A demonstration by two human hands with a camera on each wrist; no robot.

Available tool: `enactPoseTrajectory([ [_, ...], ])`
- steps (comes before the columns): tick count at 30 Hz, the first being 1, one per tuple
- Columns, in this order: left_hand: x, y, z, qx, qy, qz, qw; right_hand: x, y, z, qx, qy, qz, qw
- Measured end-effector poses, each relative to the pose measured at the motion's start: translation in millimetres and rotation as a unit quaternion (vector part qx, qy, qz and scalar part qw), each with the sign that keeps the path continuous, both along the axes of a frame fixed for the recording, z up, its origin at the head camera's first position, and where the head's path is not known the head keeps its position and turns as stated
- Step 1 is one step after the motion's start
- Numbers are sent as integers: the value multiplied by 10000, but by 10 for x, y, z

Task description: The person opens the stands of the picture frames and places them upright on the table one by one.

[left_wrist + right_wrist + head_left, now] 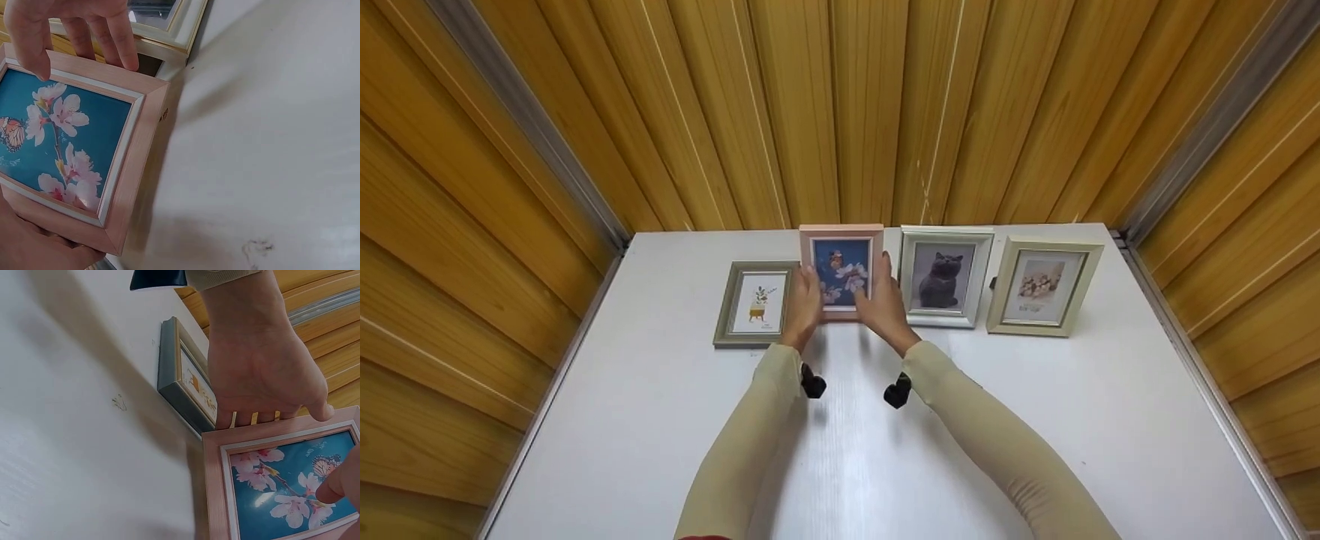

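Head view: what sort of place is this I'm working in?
Probably a staged tabletop booth: a white table boxed in by wood-panelled walls, with a pink frame and other small photo frames in a row.

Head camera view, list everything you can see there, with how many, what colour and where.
Pink frame: one, pink with a blue flower and butterfly picture, back middle of the table, held between both hands.
Grey-green frame: one, plant picture, left of the pink frame, lying flat as far as the right wrist view shows.
White frame: one, grey cat picture, upright right of the pink frame.
Cream frame: one, pale flower picture, upright at the far right.
Table: one, white.
Wall panels: wooden, behind and at both sides.
Left hand: grips the pink frame's left edge.
Right hand: grips its right edge.
Sleeves: two, beige.
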State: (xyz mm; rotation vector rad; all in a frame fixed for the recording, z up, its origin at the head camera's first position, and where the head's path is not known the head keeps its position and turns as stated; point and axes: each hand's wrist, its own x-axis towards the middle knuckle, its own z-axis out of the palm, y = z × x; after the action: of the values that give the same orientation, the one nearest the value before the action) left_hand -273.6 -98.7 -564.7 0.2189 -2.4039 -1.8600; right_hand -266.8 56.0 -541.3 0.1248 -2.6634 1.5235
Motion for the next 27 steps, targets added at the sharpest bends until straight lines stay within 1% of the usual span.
enactPoseTrajectory([
  [5,-5,12,-49,-70,-122,1,9999,12,16,-47,-24,6,4,10000],
  [8,-12,21,-72,-134,-96,-6,9999,28,25,-62,-23,24,-29,10000],
  [12,-22,23,-102,-268,-59,65,9996,38,33,-86,76,-8,35,10000],
  [15,-31,24,-104,-338,-61,70,9994,24,38,-95,107,-1,88,9999],
  [20,-32,34,-109,-482,-116,63,9987,12,42,-102,105,76,8,9999],
  [27,-47,23,-125,-590,-6,64,9982,29,31,-119,54,77,-9,10000],
])
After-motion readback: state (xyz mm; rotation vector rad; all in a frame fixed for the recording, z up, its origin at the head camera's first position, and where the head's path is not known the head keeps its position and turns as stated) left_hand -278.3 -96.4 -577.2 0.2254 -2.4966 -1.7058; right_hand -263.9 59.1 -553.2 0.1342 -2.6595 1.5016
